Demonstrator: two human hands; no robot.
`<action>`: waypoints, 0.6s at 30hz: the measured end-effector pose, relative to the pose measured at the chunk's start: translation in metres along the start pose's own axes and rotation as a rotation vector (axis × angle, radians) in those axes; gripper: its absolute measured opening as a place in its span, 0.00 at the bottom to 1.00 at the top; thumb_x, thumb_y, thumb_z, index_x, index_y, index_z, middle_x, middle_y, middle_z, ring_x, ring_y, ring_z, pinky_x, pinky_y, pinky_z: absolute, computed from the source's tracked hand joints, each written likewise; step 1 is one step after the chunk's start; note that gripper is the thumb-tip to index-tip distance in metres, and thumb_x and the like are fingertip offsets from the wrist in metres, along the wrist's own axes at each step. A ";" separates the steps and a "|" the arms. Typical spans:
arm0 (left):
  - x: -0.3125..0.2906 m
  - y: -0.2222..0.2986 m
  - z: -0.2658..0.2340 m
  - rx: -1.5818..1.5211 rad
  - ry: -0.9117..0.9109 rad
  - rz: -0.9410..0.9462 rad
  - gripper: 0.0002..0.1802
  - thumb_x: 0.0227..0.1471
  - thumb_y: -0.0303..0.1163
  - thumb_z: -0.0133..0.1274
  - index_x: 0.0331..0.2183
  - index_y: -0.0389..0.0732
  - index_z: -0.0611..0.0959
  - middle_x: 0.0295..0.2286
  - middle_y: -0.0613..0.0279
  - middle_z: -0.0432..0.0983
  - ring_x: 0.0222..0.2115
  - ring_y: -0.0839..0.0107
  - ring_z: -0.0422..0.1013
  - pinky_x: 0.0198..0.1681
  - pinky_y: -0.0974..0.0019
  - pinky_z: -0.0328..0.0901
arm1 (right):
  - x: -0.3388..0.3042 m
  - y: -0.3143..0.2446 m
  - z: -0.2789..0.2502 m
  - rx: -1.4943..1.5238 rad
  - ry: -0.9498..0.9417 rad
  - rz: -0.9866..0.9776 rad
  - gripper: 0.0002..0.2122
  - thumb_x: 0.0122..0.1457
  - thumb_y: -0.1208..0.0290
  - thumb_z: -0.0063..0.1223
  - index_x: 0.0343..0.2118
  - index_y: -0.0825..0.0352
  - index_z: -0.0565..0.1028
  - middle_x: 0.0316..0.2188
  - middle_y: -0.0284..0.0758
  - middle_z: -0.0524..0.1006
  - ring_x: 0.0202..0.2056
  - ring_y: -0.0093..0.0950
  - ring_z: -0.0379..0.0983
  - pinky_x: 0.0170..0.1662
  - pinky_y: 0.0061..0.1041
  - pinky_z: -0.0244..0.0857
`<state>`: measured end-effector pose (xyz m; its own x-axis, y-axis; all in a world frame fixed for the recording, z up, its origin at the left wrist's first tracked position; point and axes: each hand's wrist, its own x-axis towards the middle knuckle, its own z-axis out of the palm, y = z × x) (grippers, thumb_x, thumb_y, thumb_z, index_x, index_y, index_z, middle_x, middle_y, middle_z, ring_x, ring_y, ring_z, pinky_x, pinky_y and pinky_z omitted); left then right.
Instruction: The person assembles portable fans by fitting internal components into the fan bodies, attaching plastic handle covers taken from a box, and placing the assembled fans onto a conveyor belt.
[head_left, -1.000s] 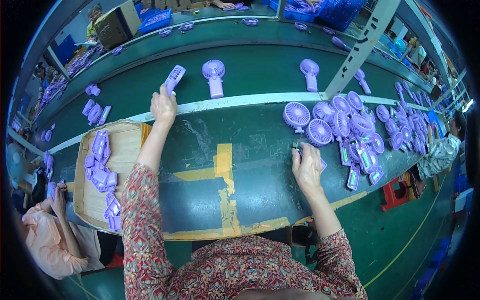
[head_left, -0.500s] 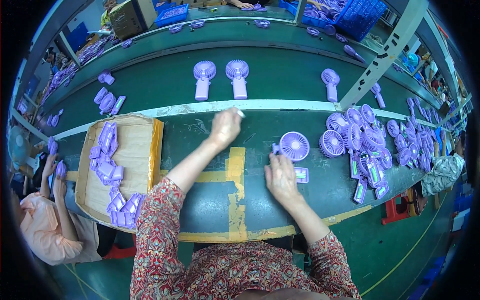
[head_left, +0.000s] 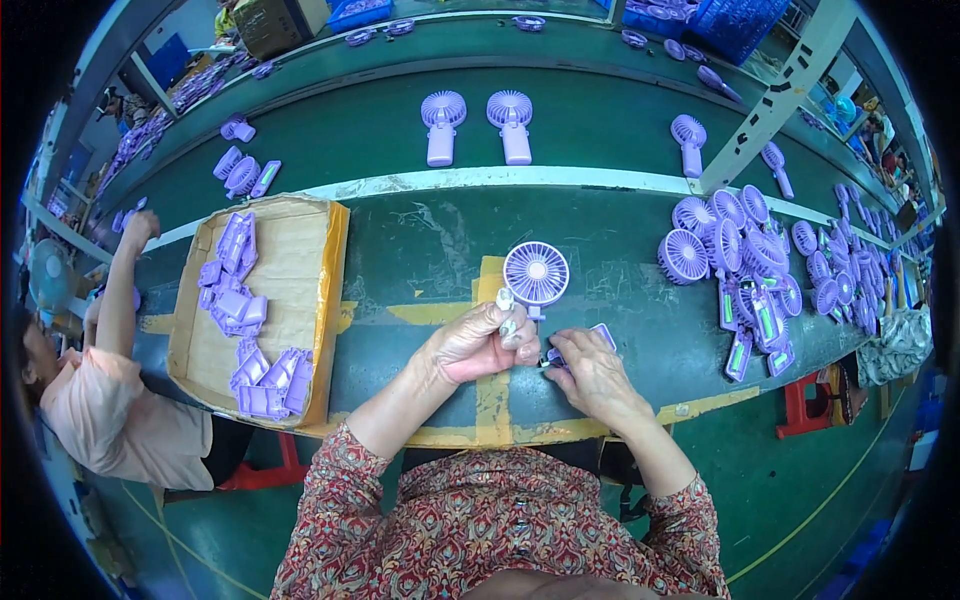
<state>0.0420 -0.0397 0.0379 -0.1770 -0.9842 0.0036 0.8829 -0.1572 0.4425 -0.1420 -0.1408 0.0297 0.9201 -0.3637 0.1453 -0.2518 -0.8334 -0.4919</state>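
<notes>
A purple fan head [head_left: 537, 273] with a round grille lies on the table just beyond my hands, its short neck toward me. My left hand [head_left: 480, 342] is closed near that neck, thumb and fingers curled together. White coverings show on some of its fingertips; anything inside the pinch is hidden. My right hand [head_left: 598, 380] is beside it, fingers closed over a purple handle piece [head_left: 605, 336] that sticks out past the fingers. A small dark part at the thumb is too small to make out.
An open cardboard tray [head_left: 335, 300] at left holds purple casing pieces [head_left: 236, 300]. Fan heads with handle parts [head_left: 745, 260] pile up at right. Beyond a pale rail [head_left: 400, 184] lie two fans [head_left: 442, 125]. A metal post [head_left: 770, 105] rises at right; a co-worker [head_left: 130, 390] sits at left.
My left hand has come back from the rail toward the fan head. The fan head has shifted left, and my right hand now covers the handle piece. The co-worker's arm has reached forward.
</notes>
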 end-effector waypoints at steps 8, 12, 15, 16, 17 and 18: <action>-0.007 -0.001 0.006 0.157 0.146 0.017 0.21 0.55 0.46 0.47 0.16 0.46 0.72 0.16 0.71 0.64 0.24 0.74 0.61 0.33 0.67 0.58 | -0.009 -0.001 -0.018 -0.210 -0.090 0.081 0.21 0.41 0.69 0.63 0.40 0.72 0.72 0.36 0.41 0.73 0.43 0.40 0.67 0.50 0.35 0.59; 0.011 0.004 0.003 1.574 0.623 0.232 0.13 0.51 0.35 0.52 0.35 0.35 0.75 0.33 0.53 0.71 0.38 0.62 0.68 0.44 0.61 0.62 | -0.016 0.007 -0.028 -0.191 -0.104 0.096 0.23 0.42 0.65 0.63 0.41 0.71 0.72 0.37 0.43 0.72 0.42 0.40 0.68 0.49 0.35 0.60; 0.032 0.013 -0.004 1.903 0.680 0.273 0.28 0.45 0.37 0.56 0.46 0.31 0.69 0.46 0.45 0.64 0.49 0.55 0.62 0.53 0.58 0.58 | -0.018 0.012 -0.034 -0.212 -0.175 0.158 0.23 0.42 0.63 0.63 0.41 0.70 0.72 0.37 0.44 0.72 0.43 0.41 0.67 0.47 0.35 0.61; 0.040 0.016 -0.012 1.875 0.695 0.222 0.30 0.45 0.38 0.56 0.47 0.31 0.68 0.47 0.45 0.64 0.50 0.54 0.61 0.53 0.57 0.57 | -0.017 0.013 -0.035 -0.220 -0.249 0.227 0.23 0.42 0.63 0.63 0.41 0.70 0.72 0.37 0.44 0.72 0.44 0.41 0.67 0.47 0.36 0.61; 0.046 0.018 -0.021 1.873 0.718 0.194 0.38 0.42 0.42 0.58 0.51 0.29 0.65 0.50 0.42 0.63 0.53 0.53 0.59 0.55 0.59 0.55 | -0.017 0.012 -0.035 -0.221 -0.248 0.225 0.23 0.42 0.63 0.63 0.41 0.70 0.72 0.37 0.44 0.72 0.44 0.41 0.67 0.47 0.36 0.61; 0.050 0.022 -0.027 1.874 0.721 0.197 0.38 0.42 0.42 0.58 0.51 0.29 0.65 0.50 0.42 0.63 0.53 0.53 0.59 0.55 0.59 0.55 | -0.017 0.013 -0.034 -0.186 -0.213 0.240 0.22 0.43 0.63 0.63 0.39 0.70 0.72 0.35 0.44 0.72 0.43 0.41 0.68 0.45 0.36 0.62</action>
<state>0.0642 -0.0946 0.0241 0.4389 -0.8950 0.0795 -0.6747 -0.2698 0.6870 -0.1715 -0.1594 0.0501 0.8650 -0.4796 -0.1472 -0.5004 -0.8033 -0.3231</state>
